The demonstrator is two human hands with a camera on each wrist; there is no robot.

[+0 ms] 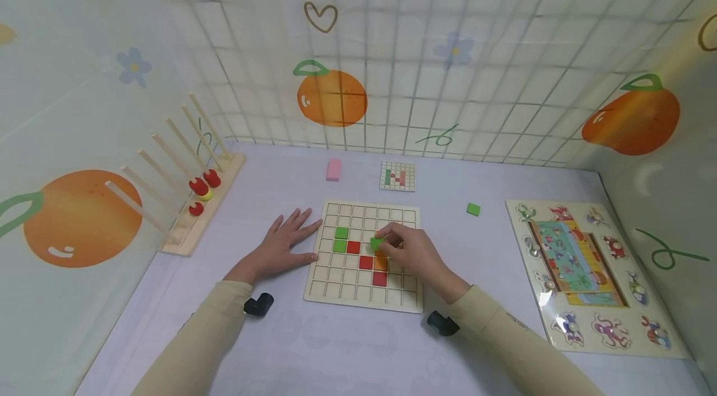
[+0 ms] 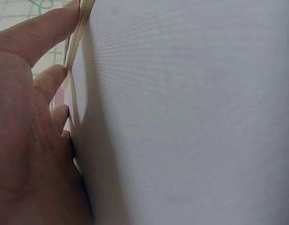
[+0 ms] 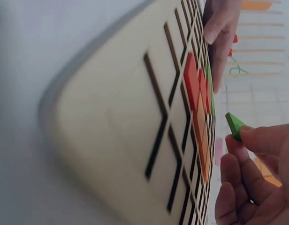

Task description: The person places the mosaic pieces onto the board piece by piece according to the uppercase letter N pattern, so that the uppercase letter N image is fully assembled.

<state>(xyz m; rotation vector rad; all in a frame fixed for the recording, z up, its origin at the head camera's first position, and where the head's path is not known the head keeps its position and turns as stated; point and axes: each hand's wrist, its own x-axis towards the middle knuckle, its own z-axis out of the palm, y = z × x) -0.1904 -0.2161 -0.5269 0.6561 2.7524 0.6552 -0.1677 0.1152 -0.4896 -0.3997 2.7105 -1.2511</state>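
A wooden grid board [image 1: 330, 290] lies in the middle of the table. Spread flat at its left edge, my left hand [image 1: 280, 246] touches the rim with fingertips and thumb; the left wrist view shows these fingers [image 2: 50, 77] against the board's side. My right hand [image 1: 411, 253] pinches a green square tile [image 3: 235, 125] between thumb and fingers, held just above the board. Green tiles [image 1: 341, 233], red tiles [image 1: 353, 247] and orange tiles [image 1: 381, 264] sit in the grid, the orange ones partly hidden by the right hand.
Behind the board lie a pattern card [image 1: 398, 177] and a pink block [image 1: 333, 169]. A loose green tile [image 1: 473, 209] is to the right, before an animal puzzle board [image 1: 582, 327]. A peg rack [image 1: 179, 243] with red and yellow pieces stands left.
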